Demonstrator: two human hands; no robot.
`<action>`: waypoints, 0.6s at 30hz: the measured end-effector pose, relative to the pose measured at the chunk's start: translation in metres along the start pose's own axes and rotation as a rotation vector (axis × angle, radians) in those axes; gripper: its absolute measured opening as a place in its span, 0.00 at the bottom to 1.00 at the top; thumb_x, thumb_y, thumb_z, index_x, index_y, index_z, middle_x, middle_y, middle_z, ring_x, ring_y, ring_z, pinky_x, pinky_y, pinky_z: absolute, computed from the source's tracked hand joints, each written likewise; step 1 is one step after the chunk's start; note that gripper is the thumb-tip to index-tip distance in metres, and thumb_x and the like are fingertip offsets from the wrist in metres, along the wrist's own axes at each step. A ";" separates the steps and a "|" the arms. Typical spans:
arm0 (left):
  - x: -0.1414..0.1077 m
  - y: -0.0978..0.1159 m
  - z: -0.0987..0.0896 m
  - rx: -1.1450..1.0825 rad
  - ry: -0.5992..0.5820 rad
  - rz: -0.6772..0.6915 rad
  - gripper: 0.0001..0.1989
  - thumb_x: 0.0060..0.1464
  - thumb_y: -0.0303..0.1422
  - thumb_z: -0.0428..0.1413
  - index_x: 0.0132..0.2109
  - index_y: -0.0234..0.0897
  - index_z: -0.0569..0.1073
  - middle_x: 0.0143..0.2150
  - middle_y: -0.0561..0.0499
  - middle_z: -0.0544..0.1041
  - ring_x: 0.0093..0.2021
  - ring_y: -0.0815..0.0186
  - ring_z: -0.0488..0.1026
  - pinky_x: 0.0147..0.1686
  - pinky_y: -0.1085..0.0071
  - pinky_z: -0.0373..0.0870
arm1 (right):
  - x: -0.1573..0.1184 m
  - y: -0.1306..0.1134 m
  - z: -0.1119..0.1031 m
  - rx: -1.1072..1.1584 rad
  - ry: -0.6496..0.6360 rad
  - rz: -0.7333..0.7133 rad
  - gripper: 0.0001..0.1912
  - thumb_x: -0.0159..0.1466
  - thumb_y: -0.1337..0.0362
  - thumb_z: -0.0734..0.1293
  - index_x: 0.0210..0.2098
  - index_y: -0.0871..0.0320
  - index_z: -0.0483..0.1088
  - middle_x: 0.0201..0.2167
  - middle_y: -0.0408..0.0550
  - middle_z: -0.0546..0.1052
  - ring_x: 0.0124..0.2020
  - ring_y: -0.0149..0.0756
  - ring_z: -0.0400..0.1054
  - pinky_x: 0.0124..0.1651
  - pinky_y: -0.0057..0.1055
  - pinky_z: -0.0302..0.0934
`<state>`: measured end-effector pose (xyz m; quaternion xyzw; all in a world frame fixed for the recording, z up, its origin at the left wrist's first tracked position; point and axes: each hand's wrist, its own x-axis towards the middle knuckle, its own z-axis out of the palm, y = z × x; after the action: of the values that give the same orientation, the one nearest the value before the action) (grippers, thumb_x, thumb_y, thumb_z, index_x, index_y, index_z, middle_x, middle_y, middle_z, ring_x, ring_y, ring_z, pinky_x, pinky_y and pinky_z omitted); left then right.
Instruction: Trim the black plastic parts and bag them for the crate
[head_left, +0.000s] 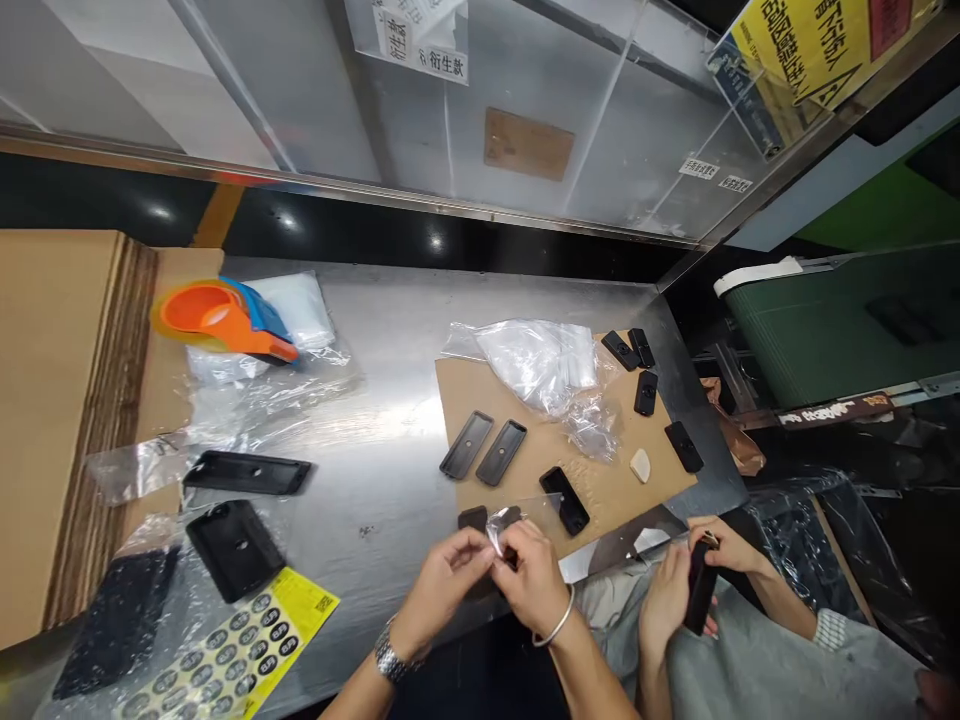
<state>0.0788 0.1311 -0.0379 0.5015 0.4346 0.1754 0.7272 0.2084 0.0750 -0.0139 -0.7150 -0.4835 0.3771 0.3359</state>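
Note:
My left hand (442,588) and my right hand (531,580) meet at the table's front edge, each pinching a clear plastic bag (496,528) between thumb and fingers. Its film stretches toward the right over the cardboard. Dark parts lie just behind my fingertips, partly hidden by the hands and film. Beyond them, two grey-black trays (466,445) (501,453) rest at the cardboard's left side. A black rectangular case (565,500) lies right of my right hand.
A co-worker's hands (664,600) hold a black part at the right. Plastic bags (536,365) and small black parts (645,393) lie on the cardboard (517,510). At left are tape dispensers (225,318), black covers (236,550), a sticker sheet (232,645) and stacked cardboard (60,430).

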 end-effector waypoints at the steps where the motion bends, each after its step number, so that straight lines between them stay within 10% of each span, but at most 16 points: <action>1: -0.001 -0.002 0.002 -0.051 -0.009 -0.028 0.13 0.48 0.41 0.52 0.27 0.36 0.68 0.25 0.52 0.70 0.27 0.67 0.66 0.29 0.72 0.64 | -0.002 -0.001 0.003 -0.030 -0.022 -0.023 0.08 0.54 0.66 0.64 0.21 0.58 0.61 0.22 0.40 0.64 0.29 0.29 0.57 0.32 0.26 0.49; 6: -0.008 -0.024 -0.002 0.136 0.238 -0.022 0.13 0.50 0.41 0.50 0.26 0.36 0.66 0.21 0.54 0.66 0.23 0.69 0.63 0.25 0.72 0.62 | -0.006 0.011 0.015 0.166 0.082 0.162 0.09 0.57 0.64 0.59 0.22 0.57 0.56 0.18 0.36 0.57 0.21 0.25 0.52 0.24 0.22 0.49; 10: -0.020 -0.039 -0.008 0.539 0.448 0.315 0.14 0.48 0.34 0.54 0.43 0.35 0.68 0.38 0.45 0.71 0.38 0.61 0.67 0.37 0.65 0.65 | -0.009 0.009 0.030 0.071 0.058 0.075 0.07 0.56 0.69 0.59 0.21 0.57 0.57 0.21 0.39 0.60 0.26 0.28 0.55 0.29 0.24 0.50; 14: -0.025 -0.051 -0.014 0.794 0.367 0.614 0.13 0.51 0.26 0.48 0.44 0.40 0.70 0.34 0.49 0.70 0.36 0.66 0.68 0.37 0.69 0.66 | -0.018 0.006 0.044 -0.145 -0.036 -0.121 0.07 0.56 0.72 0.57 0.22 0.57 0.59 0.23 0.41 0.63 0.30 0.30 0.57 0.34 0.26 0.52; 18: -0.019 -0.059 -0.029 0.823 0.468 0.534 0.11 0.52 0.27 0.47 0.38 0.39 0.73 0.31 0.51 0.68 0.30 0.70 0.68 0.31 0.75 0.66 | -0.033 0.039 0.048 -0.128 0.093 0.032 0.07 0.56 0.65 0.61 0.35 0.57 0.64 0.31 0.45 0.67 0.33 0.31 0.62 0.35 0.26 0.57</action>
<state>0.0342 0.1091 -0.0850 0.7855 0.4750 0.2763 0.2846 0.1756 0.0375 -0.0638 -0.7593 -0.4789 0.3173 0.3056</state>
